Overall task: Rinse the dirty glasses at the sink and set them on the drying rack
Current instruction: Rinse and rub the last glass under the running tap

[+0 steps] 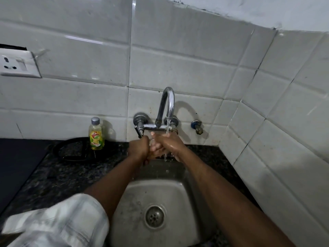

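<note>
Currently both hands are up at the back of the steel sink point(179, 193), meeting under the curved chrome faucet point(168, 102). A thin stream of water point(167, 128) runs from the spout onto the back of the right hand point(170, 142), which is wet and shiny. Left hand point(139, 147) sits just beside it, knuckles up, fingers curled in tight, close below the tap's left lever point(138, 130). Between the two hands is a faint clear glint, most likely the glass point(152, 139), over the sink's rear edge and just left of the stream. It is too transparent and blurred to trace its outline. Fingers from both hands overlap there, but I cannot tell whether either hand is actually clamped round the glass or only pressed against the other hand. Sink basin below is bare steel, spotted, with the round drain point(154, 215) near the front. Left of the tap, a yellow-green dish soap bottle point(96, 134) with a grey cap stands upright on the dark speckled counter point(58, 175), against the white tiled wall point(178, 59). A dark round object point(71, 148) lies flat just beside the bottle; what it is, unclear. Small capped valve point(197, 127) on the wall right of the faucet. White wall socket point(17, 64) far left. Pale checked sleeve point(58, 221) on the left arm, lower left.
</note>
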